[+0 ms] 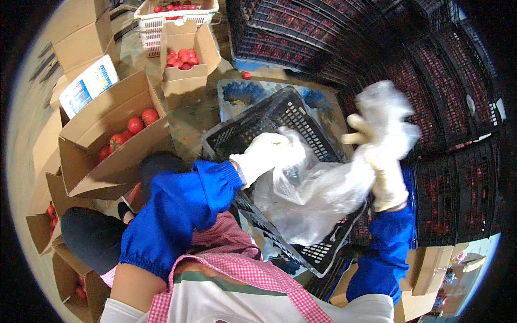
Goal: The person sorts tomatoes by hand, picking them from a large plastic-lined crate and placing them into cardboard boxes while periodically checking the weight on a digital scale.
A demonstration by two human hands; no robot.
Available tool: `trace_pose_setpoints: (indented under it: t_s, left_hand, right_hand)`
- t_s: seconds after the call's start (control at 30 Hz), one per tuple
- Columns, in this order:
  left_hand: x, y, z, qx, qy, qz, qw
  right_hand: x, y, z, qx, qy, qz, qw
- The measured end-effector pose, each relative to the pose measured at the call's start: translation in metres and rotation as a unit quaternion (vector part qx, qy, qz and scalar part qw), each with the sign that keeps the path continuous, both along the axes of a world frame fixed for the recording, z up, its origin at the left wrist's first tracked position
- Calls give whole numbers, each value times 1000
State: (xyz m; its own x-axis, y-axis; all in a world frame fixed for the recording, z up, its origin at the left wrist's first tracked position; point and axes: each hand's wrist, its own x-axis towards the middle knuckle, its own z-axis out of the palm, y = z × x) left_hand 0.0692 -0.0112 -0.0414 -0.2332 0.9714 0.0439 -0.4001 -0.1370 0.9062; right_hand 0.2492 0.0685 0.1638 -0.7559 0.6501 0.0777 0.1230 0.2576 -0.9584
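Both hands wear whitish gloves below blue sleeve covers. My left hand (272,153) is closed on a clear plastic bag (295,185) over the black plastic crate (258,202). To the right, my right hand (375,161) is raised past the crate's right side, with clear plastic film (387,117) bunched against it. Motion blurs that hand; a thumb and finger stick out to the left, and its grip is unclear. A larger mass of crumpled clear plastic (319,218) lies in the crate and stretches up towards the right hand.
Left stands an open cardboard box (109,157) with tomatoes (135,125). Beyond are a smaller box of tomatoes (183,76) and a white basket (177,18). Stacked black crates (440,97) with red contents line the right and far side. One tomato (246,75) lies by the blue-stained board.
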Motion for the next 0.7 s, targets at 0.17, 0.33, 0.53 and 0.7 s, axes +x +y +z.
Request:
trace_pose_setpoints:
  t_s: [0.17,0.33,0.53,0.7]
  left_hand:
    - [9,1,58,30,7,24,999]
    - [-8,-16,66,76,-11,75,994]
    - [-42,-46,4,17,-75,-67,995]
    - [-32,-53,22,47,388,-47,919]
  right_hand:
    - [-20,3,-81,11,-164,104,981]
    - [-38,21,-74,38,-119,105,987]
    - [-52,18,-20,-70,123,-24,990]
    - [-53,4,6,-154,164,-39,974]
